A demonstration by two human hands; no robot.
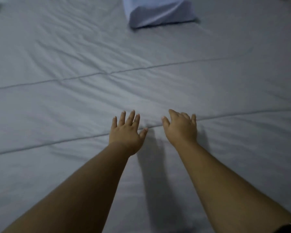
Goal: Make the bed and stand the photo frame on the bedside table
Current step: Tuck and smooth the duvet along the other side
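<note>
Both arms reached out over the bed (57, 101), palms down. The left hand (127, 132) had its fingers spread wide; the right hand (181, 126) was open too, fingers closer together, holding nothing. Both hovered at or just over a stitched seam (40, 82) that ran across the grey cover from left to right, slightly uphill. Creases fanned out beyond them. A white pillow (158, 12) lay at the far edge, well apart from the hands.

text: none readable | labels: none | surfaces seen: plain bedding (141, 84)
</note>
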